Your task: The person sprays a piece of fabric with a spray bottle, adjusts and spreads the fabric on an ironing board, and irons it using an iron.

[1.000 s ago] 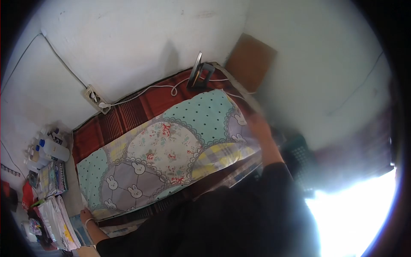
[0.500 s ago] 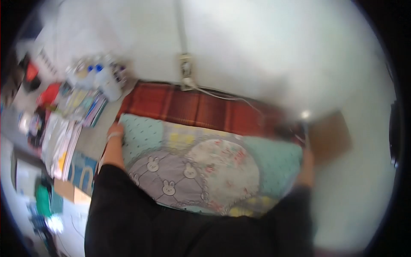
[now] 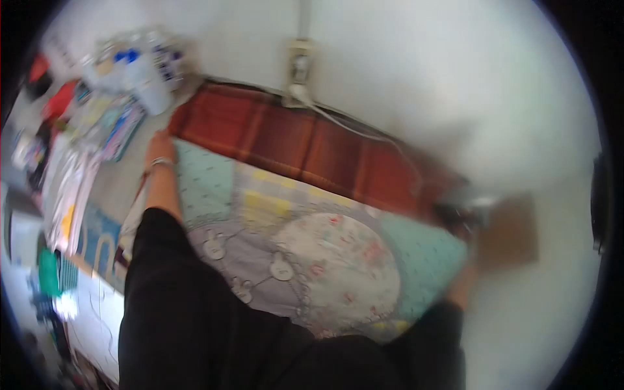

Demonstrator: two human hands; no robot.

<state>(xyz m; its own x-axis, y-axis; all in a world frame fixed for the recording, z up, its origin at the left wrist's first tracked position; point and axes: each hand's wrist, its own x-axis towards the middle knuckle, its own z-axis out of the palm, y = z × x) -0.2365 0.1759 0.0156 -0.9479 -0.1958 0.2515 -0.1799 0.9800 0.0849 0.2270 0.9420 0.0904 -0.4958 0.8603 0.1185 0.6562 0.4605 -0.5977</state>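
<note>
A patterned cloth point(image 3: 338, 266) with rabbits, flowers and mint dotted patches lies over a red plaid cloth point(image 3: 279, 136). My left hand point(image 3: 160, 148), with a band at the wrist, is at the cloth's upper left corner; its fingers are too blurred to read. Near the upper right corner is my right hand point(image 3: 463, 244), smeared by motion. Just beyond it stands an iron point(image 3: 461, 211), also blurred, with its white cord running left to a wall socket point(image 3: 300, 68). Whether my right hand touches the iron or only the cloth cannot be made out.
Plastic bottles point(image 3: 146, 84) with blue caps stand at the upper left, beside books point(image 3: 122, 133) and a stack of folded cloths or bags point(image 3: 68, 188). A brown board point(image 3: 513, 234) leans at the right wall. A blue printed item point(image 3: 97, 237) lies left of my left arm.
The view has swung, so the cloth and socket appear further right. My left hand has gone from the cloth's near left corner to its far left corner; my right hand is now near the iron.
</note>
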